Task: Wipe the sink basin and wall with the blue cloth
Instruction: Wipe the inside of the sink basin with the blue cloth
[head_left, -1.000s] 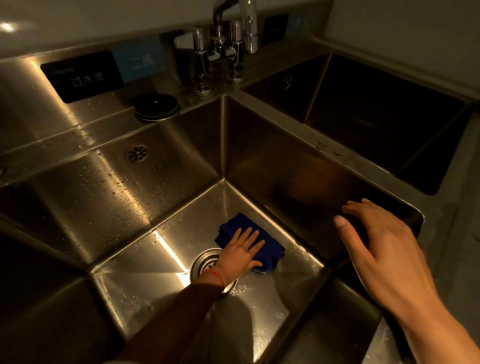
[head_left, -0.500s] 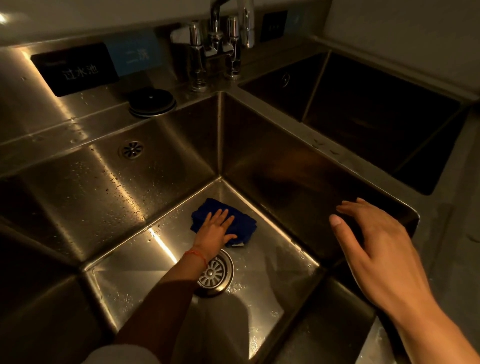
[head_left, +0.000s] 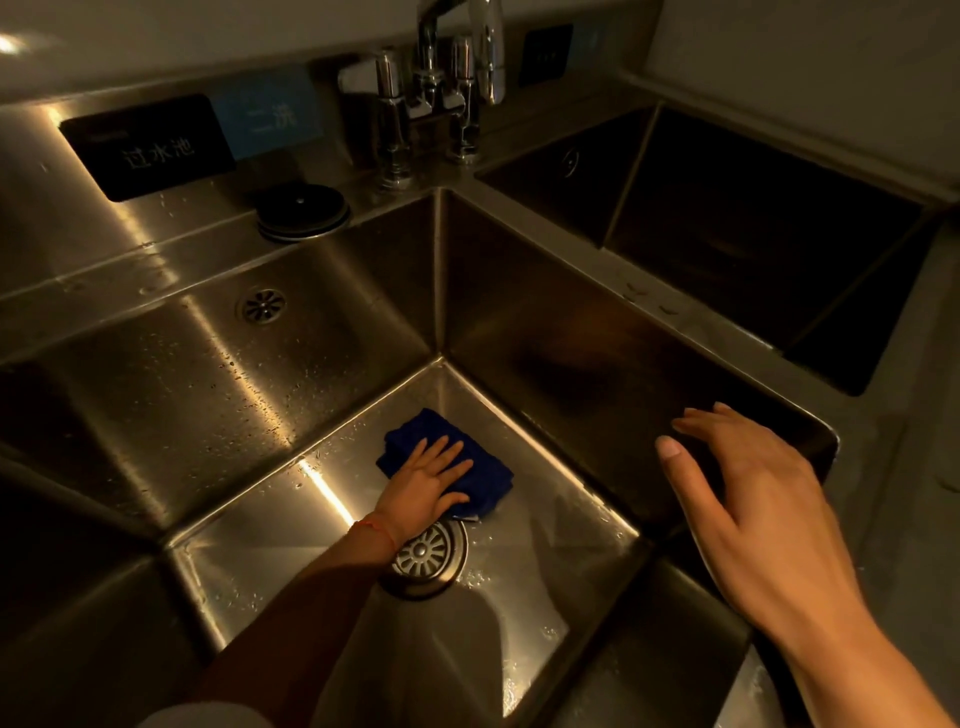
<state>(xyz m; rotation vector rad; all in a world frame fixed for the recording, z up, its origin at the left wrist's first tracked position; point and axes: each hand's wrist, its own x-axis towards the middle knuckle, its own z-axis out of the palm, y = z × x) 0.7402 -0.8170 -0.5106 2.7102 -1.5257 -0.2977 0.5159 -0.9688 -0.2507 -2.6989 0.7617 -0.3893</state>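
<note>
A folded blue cloth lies on the wet floor of the steel sink basin, just beyond the round drain. My left hand presses flat on the cloth with straight, spread fingers. My right hand hovers open over the basin's right rim, near the dark right wall, and holds nothing. The back wall carries water drops and a small overflow grille.
A chrome tap stands at the basin's back corner. A round black lid sits on the back ledge beside a black sign and a blue sign. A second, dark basin lies to the right.
My left hand slid the cloth across the basin floor, from right of the drain to the floor beyond it, toward the back corner. My right hand has stayed over the rim.
</note>
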